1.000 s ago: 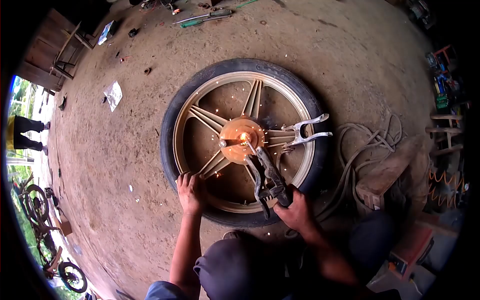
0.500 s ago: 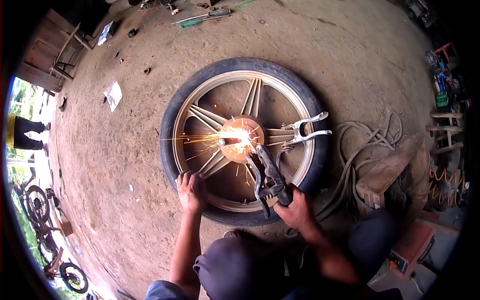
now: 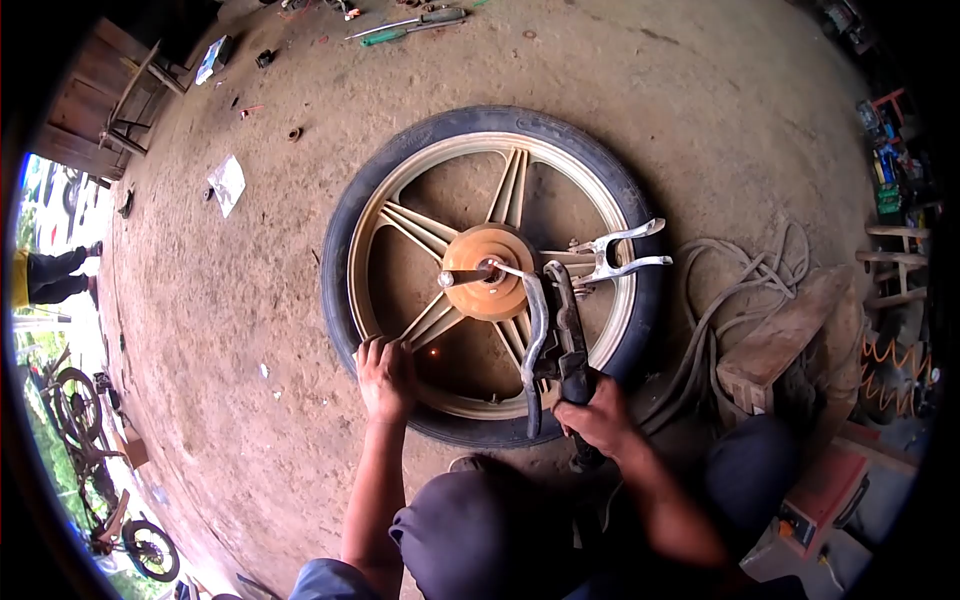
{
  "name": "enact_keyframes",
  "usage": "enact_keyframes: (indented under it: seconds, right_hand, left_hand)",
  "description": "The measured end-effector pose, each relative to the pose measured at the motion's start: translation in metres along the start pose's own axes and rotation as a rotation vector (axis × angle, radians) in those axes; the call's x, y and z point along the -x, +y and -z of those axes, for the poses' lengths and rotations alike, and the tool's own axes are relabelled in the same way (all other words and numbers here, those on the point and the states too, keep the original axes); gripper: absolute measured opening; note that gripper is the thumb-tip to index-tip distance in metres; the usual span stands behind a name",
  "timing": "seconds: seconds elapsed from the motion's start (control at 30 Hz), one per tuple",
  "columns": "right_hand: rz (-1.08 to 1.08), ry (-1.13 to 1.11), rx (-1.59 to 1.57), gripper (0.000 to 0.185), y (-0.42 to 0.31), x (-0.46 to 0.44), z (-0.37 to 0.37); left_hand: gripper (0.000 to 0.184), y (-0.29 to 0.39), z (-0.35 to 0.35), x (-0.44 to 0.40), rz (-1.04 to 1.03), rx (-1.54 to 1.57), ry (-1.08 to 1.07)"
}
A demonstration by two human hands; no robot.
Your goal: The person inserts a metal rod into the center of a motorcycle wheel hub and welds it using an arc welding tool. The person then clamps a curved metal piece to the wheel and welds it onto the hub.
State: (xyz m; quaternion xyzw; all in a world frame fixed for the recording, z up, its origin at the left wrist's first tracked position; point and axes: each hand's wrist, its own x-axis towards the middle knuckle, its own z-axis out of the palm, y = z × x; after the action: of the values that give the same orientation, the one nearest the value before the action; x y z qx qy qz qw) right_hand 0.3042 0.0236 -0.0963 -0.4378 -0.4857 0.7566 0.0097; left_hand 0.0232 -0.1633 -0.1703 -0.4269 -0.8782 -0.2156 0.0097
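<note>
A motorcycle wheel (image 3: 455, 424) lies flat on the floor, with pale spokes and a brown round hub (image 3: 490, 305). My left hand (image 3: 385, 375) is closed over the tyre and rim at the wheel's lower left. In my right hand (image 3: 597, 415) is the dark handle of a welding electrode holder (image 3: 572, 340), which lies over the wheel's right half. From its jaws a thin electrode (image 3: 512, 269) reaches to the hub's centre. There, a short dark metal piece (image 3: 464, 278) sticks out leftward. A silver clamp (image 3: 610, 250) sits at the right-hand spoke and rim.
Coiled cable (image 3: 705, 300) lies right of the wheel beside a wooden block (image 3: 765, 350). A red box (image 3: 828, 490) stands at lower right. Screwdrivers (image 3: 405, 28) and a clear plastic scrap (image 3: 227, 185) lie on the floor. A person's legs (image 3: 58, 275) and motorbikes show at left.
The bright arc and sparks at the hub have stopped; one small glowing spot shows below it. My right hand and the electrode holder shifted slightly right. My left hand stays on the wheel.
</note>
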Motion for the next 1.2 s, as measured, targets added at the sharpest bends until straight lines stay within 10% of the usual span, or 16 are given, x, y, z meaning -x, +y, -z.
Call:
enact_keyframes:
  seconds: [0.17, 0.27, 0.37, 0.5, 0.67, 1.2]
  right_hand:
    - [0.353, 0.32, 0.966, 0.034, -0.031, 0.009, -0.018]
    - [0.359, 0.233, 0.569, 0.02, -0.033, 0.003, 0.016]
    - [-0.199, -0.093, -0.583, 0.008, -0.048, 0.017, 0.001]
    - [0.512, 0.205, 0.636, 0.027, -0.054, 0.017, -0.008]
    - [0.286, 0.121, 0.112, 0.024, -0.057, 0.037, -0.005]
    - [0.253, 0.161, 0.408, 0.043, -0.019, 0.023, -0.012]
  left_hand:
    - [0.007, 0.004, 0.002, 0.003, -0.022, -0.002, -0.022]
    - [0.008, 0.005, 0.0, -0.004, -0.017, -0.011, -0.005]
    - [0.009, 0.005, 0.004, -0.004, -0.004, 0.004, 0.048]
    - [0.007, 0.009, 0.005, -0.001, -0.038, -0.037, -0.032]
    - [0.008, 0.008, 0.003, -0.004, -0.022, -0.019, 0.036]
    - [0.008, 0.0, -0.002, 0.001, -0.003, -0.036, 0.015]
